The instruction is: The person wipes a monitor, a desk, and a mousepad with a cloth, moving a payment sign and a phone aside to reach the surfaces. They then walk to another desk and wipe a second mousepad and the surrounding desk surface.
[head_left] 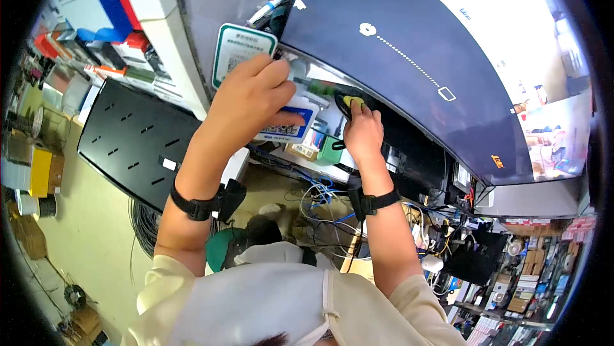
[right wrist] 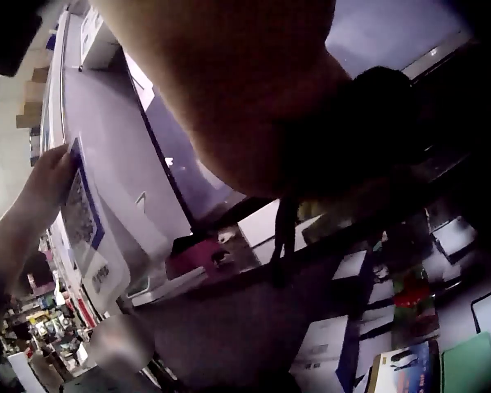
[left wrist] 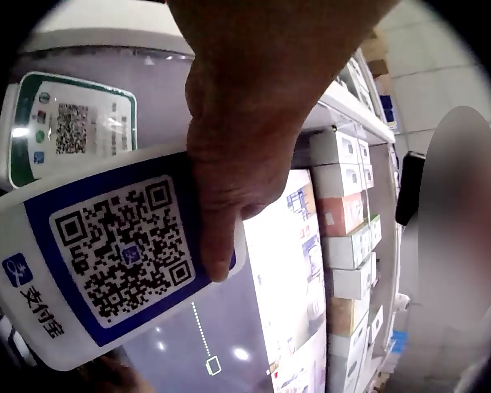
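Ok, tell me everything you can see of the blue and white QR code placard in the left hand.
The QR code placard is a flat white board with rounded corners that looks like rigid plastic. Its face carries a blue panel with a white square holding a black QR code, and a small blue logo with blue characters near one end. The left hand grips it from above, thumb across the blue panel. It is held tilted in front of the glass counter, beside a green-edged QR sign.
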Motion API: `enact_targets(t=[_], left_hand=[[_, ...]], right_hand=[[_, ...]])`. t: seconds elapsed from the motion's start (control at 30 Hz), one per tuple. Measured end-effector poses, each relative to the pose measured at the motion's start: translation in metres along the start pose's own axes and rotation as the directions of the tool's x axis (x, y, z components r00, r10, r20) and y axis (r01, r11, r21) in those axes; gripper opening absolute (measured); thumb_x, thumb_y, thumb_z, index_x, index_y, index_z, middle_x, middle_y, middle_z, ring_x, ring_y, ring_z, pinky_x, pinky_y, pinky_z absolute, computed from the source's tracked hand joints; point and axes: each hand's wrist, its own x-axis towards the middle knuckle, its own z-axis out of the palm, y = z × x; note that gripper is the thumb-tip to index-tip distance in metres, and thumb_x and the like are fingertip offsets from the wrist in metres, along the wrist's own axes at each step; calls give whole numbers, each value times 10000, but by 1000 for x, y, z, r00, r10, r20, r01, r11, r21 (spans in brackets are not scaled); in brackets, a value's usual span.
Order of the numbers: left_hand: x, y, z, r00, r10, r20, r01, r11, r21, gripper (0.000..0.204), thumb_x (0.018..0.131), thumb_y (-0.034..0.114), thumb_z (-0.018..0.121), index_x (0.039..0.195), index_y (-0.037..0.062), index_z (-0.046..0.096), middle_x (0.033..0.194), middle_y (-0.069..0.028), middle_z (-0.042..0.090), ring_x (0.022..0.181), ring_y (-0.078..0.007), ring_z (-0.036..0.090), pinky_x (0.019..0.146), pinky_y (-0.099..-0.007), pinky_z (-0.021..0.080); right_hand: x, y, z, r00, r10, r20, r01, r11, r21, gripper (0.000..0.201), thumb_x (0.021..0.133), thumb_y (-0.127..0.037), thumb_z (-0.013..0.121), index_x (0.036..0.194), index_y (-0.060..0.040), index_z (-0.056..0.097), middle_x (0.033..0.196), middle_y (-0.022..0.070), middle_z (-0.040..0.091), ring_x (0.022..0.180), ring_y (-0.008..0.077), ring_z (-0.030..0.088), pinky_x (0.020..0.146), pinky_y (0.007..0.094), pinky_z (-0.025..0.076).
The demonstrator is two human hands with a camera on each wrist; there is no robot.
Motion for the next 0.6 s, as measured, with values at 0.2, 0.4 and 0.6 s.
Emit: enact_targets(t=[0.2,0.4,0.6], left_hand=[[37,-16,33,998,38,53,-36,999,-34,333,575,292,750,746,75,565,835,-53,478,833,-257,490,721,-364,449],[53,-29,57,994,31,106,-28,999,-30,325,592,268,761,781,54,607,855,-73,503,859,-282,499,744,-390,449],[69,-32,68,987,49,150,-37,996,-85,339,565,201,787,786,21,604,836,-84,488,819,-288,480,704,-396,418]], right_hand=[[31,-2,30,999,55,3,-54,991,-126,430,782,-142,568,1209,-99,586,1117,101,608,1026,282,521,796,410,439],[9,-23,15,988,-154,-30,157,980,119,499,767,-103,588,1262,-165,574,1314,94,527,1025,281,508,824,418,419],[-49,1,-9,984,-161,-69,174,949,263,541,690,-21,605,1216,-148,608,1298,83,548,939,271,516,796,383,445]])
